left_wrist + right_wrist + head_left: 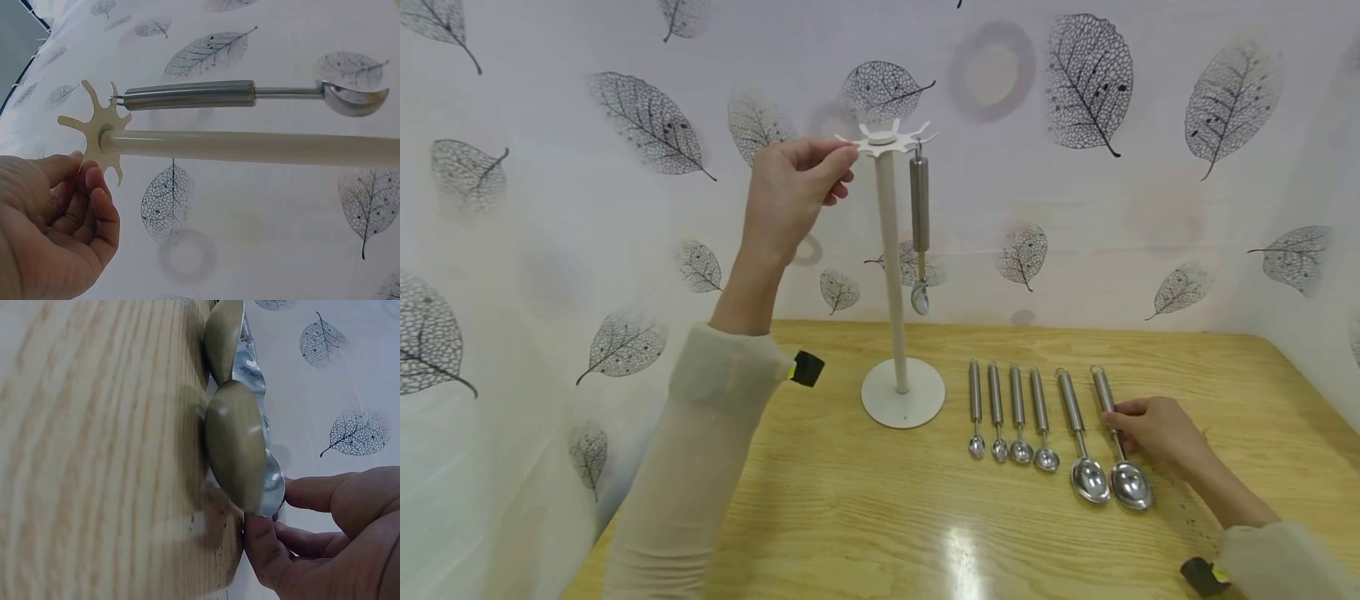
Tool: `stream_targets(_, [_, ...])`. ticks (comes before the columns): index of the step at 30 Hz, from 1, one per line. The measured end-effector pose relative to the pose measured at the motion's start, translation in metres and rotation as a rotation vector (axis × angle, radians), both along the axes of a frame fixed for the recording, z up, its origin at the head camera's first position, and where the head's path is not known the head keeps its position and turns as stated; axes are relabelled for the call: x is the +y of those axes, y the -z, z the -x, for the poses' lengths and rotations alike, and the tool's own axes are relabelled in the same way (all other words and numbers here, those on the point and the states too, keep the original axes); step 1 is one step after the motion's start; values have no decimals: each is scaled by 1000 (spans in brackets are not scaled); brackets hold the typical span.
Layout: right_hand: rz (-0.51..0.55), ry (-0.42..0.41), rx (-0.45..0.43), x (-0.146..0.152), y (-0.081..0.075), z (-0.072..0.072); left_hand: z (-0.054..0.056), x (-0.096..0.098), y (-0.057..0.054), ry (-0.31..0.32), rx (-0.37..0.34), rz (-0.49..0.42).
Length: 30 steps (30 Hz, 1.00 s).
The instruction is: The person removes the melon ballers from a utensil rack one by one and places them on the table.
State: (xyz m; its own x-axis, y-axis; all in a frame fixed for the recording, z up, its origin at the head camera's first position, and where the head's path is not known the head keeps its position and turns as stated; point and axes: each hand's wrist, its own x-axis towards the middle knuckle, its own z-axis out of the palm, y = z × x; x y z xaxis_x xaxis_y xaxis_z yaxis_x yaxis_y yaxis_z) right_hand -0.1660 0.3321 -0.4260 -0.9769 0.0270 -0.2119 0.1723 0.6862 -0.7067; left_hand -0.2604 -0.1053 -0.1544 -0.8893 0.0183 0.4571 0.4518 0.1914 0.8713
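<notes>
A white stand point(891, 275) rises from a round base, with a hook wheel point(94, 128) of curved prongs at its top. My left hand point(797, 187) pinches one prong between thumb and forefinger, the other fingers curled. From a prong on the right hangs a steel measuring spoon point(920, 204), bowl down, beside the pole. On the table, my right hand point(1157, 429) holds the handle of the rightmost large measuring spoon point(1131, 485). In the right wrist view, that spoon's bowl point(234, 447) hides part of the fingers point(265, 547).
A second large measuring spoon point(1090, 479) lies just left of the held one. Further left, several smaller measuring spoons point(1021, 450) form a row, handles away from me. The stand's base point(880, 404) sits left of them on the wooden table point(865, 517). Behind hangs a leaf-patterned curtain point(1097, 275).
</notes>
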Motion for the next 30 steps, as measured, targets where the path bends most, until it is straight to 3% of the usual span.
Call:
stream_targets(21, [1, -32, -18, -3, -2, 1, 1, 2, 3, 9, 18, -12])
stream_targets(30, [-65, -34, -3, 1, -8, -2, 0, 2, 2, 1, 22, -14])
